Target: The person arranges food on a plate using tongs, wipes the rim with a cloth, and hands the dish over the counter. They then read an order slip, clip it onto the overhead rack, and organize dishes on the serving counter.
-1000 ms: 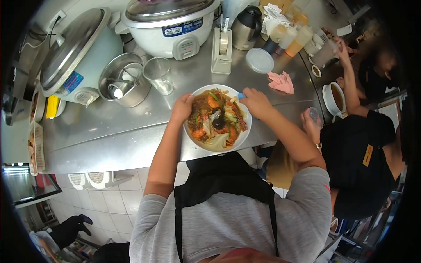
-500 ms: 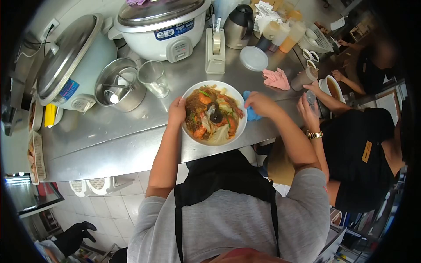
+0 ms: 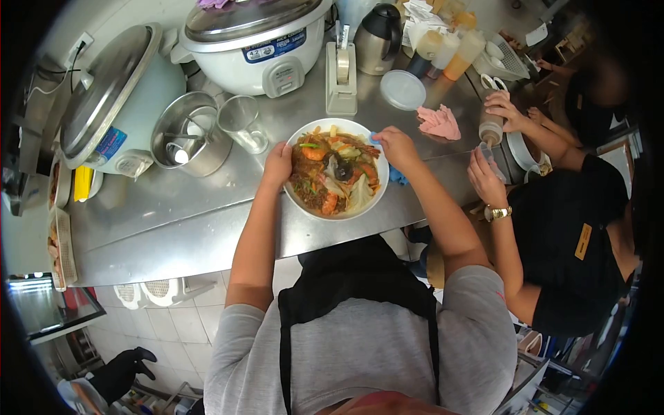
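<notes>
A round white bowl (image 3: 293, 196) full of noodles, shrimp and cabbage rests on the steel counter (image 3: 173, 228) in front of me. My left hand (image 3: 279, 164) grips its left rim, fingers closed on the edge. On the upper right rim is my right hand (image 3: 395, 146), pinching a blue cloth (image 3: 398, 176) against the bowl; part of the cloth hangs beside the bowl, below the hand.
Behind the bowl stand a tape dispenser (image 3: 341, 83), a glass mug (image 3: 243, 124), a steel pot (image 3: 191, 131) and a rice cooker (image 3: 252, 59). A pink cloth (image 3: 438, 123) lies to the right. Nearby, a co-worker (image 3: 553, 228) holds a squeeze bottle (image 3: 491, 128) over a small cup.
The bowl has turned between my hands, shifting its food around. My right hand has moved up along the rim with the blue cloth. The co-worker has lifted and tipped the bottle.
</notes>
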`<state>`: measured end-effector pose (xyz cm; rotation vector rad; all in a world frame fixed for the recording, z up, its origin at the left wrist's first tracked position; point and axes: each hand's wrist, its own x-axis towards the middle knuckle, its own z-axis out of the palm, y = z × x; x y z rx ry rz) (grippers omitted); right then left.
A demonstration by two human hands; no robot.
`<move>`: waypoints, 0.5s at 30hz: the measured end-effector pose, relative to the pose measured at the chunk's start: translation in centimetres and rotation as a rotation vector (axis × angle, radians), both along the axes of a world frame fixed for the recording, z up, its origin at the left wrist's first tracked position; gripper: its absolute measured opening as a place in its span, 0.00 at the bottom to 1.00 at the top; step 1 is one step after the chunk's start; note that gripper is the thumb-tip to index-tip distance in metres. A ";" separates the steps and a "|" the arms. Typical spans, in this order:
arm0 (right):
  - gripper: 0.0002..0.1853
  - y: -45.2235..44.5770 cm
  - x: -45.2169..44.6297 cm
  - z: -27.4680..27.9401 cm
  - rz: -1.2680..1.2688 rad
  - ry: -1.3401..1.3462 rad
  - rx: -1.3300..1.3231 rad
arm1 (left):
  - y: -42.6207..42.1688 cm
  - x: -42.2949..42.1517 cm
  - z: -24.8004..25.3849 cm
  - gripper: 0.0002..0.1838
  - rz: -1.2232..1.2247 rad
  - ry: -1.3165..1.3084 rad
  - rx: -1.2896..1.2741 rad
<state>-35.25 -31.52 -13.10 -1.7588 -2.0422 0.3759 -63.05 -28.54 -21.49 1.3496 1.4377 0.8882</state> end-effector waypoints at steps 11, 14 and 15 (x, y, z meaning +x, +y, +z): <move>0.08 -12.7 -2.0 -2.8 -0.482 0.671 -0.128 | -6.4 2.3 2.8 0.12 0.381 -0.447 -0.226; 0.08 -11.5 -1.3 -2.4 -0.607 0.992 -0.215 | -7.8 2.5 3.1 0.12 0.382 -0.680 -0.390; 0.09 -10.9 -0.8 -1.8 -0.591 0.858 -0.235 | -8.0 2.2 3.1 0.12 0.364 -0.747 -0.436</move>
